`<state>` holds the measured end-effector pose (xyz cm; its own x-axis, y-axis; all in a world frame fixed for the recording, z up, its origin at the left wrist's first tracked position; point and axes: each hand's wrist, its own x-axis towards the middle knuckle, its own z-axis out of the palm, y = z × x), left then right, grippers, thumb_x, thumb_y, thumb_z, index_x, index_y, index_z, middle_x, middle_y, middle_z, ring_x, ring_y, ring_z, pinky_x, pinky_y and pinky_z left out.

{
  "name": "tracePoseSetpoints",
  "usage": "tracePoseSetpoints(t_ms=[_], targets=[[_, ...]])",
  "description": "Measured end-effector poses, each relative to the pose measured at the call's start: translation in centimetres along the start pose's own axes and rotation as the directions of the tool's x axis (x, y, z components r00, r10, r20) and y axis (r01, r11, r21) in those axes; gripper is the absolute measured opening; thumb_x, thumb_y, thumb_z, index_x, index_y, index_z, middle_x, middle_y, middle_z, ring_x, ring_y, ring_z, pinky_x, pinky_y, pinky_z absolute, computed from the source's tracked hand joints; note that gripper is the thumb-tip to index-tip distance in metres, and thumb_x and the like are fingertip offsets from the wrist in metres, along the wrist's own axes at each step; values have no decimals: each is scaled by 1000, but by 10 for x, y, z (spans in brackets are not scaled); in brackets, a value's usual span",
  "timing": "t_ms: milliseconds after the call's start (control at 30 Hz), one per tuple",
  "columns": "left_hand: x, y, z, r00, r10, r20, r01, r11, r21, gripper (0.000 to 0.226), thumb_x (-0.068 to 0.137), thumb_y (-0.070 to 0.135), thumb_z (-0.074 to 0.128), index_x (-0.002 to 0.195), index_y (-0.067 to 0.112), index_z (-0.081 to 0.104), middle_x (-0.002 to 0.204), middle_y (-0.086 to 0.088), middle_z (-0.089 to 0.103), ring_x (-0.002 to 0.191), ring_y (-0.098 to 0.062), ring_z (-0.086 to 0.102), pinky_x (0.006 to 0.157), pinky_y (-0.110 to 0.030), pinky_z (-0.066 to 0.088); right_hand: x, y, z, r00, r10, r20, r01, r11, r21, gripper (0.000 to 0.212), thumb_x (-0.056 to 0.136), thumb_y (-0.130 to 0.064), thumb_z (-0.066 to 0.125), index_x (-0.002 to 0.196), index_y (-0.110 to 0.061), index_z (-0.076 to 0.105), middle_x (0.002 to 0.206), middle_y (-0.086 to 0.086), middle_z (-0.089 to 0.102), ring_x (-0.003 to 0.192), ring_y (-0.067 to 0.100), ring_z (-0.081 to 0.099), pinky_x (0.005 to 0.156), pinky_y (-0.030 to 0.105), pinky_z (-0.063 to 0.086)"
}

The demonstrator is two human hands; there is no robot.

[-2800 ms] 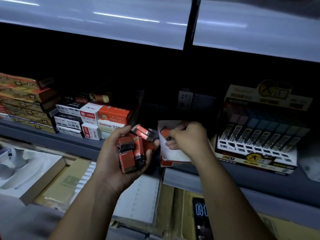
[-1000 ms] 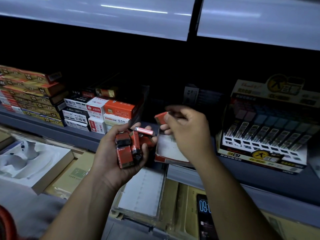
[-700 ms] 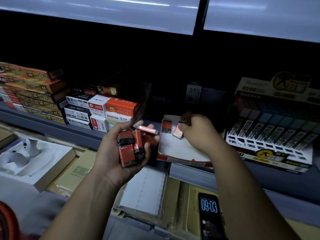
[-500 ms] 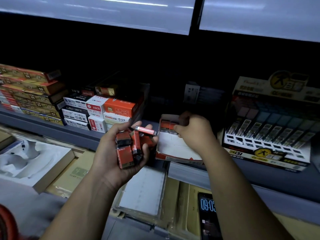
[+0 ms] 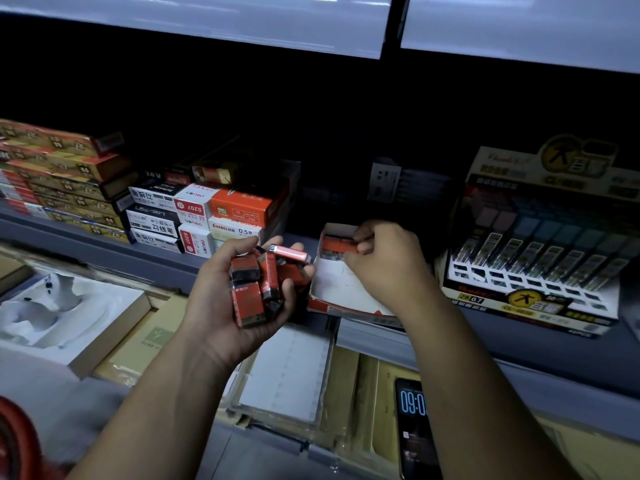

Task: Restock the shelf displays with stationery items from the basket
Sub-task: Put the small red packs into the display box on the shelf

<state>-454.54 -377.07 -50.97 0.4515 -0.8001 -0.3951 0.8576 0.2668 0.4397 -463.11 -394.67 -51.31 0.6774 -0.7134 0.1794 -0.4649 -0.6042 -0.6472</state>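
My left hand (image 5: 221, 317) cups a bunch of several small red-and-black lead boxes (image 5: 258, 282) in front of the shelf edge. An open white display tray with a red rim (image 5: 332, 289) sits on the shelf just right of it. My right hand (image 5: 388, 261) reaches into the tray's back, its fingers curled on small red boxes (image 5: 337, 244) standing in the far row. The tray's white floor in front of them is bare.
Stacked refill boxes (image 5: 207, 216) stand at the left of the shelf, and a pencil-lead display stand (image 5: 533, 258) at the right. Below lie a white moulded tray (image 5: 59, 317), flat cardboard packs (image 5: 287, 372) and a phone showing a timer (image 5: 414, 414). A red basket edge (image 5: 14, 445) shows at bottom left.
My right hand carried a red box from above the tray down into its back row and stays there on the boxes. The left hand's bunch has barely moved.
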Motion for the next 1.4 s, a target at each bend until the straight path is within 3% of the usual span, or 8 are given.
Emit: tracePoseSetpoints(t_ms=[233, 367, 533, 733, 967, 1167, 1267, 1400], targets=[[-3, 5, 1, 998, 24, -66, -21, 999, 46, 26, 90, 38, 62, 103, 19, 76, 101, -10, 75, 81, -24, 72, 51, -24, 56, -19, -29, -3, 915, -308, 262, 149, 859, 489, 22, 82, -12, 82, 100, -19, 74, 85, -2, 72, 62, 8, 56, 61, 19, 50], [-2, 4, 0, 998, -15, -56, 18, 998, 57, 26, 91, 39, 61, 95, 15, 73, 105, -12, 74, 94, -28, 73, 50, -24, 56, -16, -27, 5, 949, -265, 169, 170, 884, 435, 15, 83, -8, 81, 91, -18, 75, 76, 1, 71, 63, 10, 66, 66, 27, 59], [2, 2, -2, 999, 29, -46, -31, 999, -36, 42, 93, 35, 57, 132, 21, 62, 122, -7, 73, 108, -31, 69, 53, -22, 56, -6, -22, -9, 995, -41, 96, -24, 806, 591, 10, 88, -9, 76, 92, -8, 67, 77, 15, 73, 63, 20, 70, 59, 32, 58], [5, 0, -3, 999, 32, -33, -33, 999, -24, 53, 93, 35, 57, 144, 20, 55, 123, -5, 73, 109, -30, 68, 56, -22, 56, 11, 15, -7, 988, 87, -129, -57, 974, 217, 15, 86, -20, 72, 75, -17, 63, 71, 10, 71, 69, 31, 72, 70, 48, 62], [3, 0, 2, 997, 48, -59, -48, 999, -4, 51, 94, 35, 57, 142, 19, 57, 122, -7, 73, 111, -30, 67, 56, -23, 55, 21, 21, 4, 961, 265, -83, -246, 952, 184, 24, 86, -12, 72, 66, -8, 58, 73, 17, 71, 59, 31, 73, 65, 49, 63], [-3, -8, 10, 994, 69, -80, -70, 998, -10, 46, 93, 34, 59, 135, 16, 61, 121, -8, 74, 109, -31, 69, 56, -24, 57, 10, 20, -15, 990, 136, 38, -132, 987, -93, 14, 90, -6, 61, 80, -2, 71, 86, 15, 70, 73, 24, 67, 65, 32, 56], [-6, -9, 18, 989, 85, -117, -89, 996, -28, 35, 93, 32, 58, 124, 16, 63, 121, -10, 73, 106, -32, 70, 55, -25, 57, -5, 22, -22, 991, 40, 128, -27, 994, -108, 19, 90, -7, 64, 75, 4, 66, 83, 27, 63, 64, 21, 56, 70, 42, 58], [-13, -6, 19, 988, 103, -114, -103, 995, 10, 29, 94, 32, 56, 117, 16, 63, 121, -12, 73, 107, -35, 70, 55, -24, 57, -20, 22, -24, 986, -68, 153, 92, 984, -155, 30, 91, -17, 66, 107, 9, 67, 113, 28, 66, 100, 38, 65, 89, 50, 55]])
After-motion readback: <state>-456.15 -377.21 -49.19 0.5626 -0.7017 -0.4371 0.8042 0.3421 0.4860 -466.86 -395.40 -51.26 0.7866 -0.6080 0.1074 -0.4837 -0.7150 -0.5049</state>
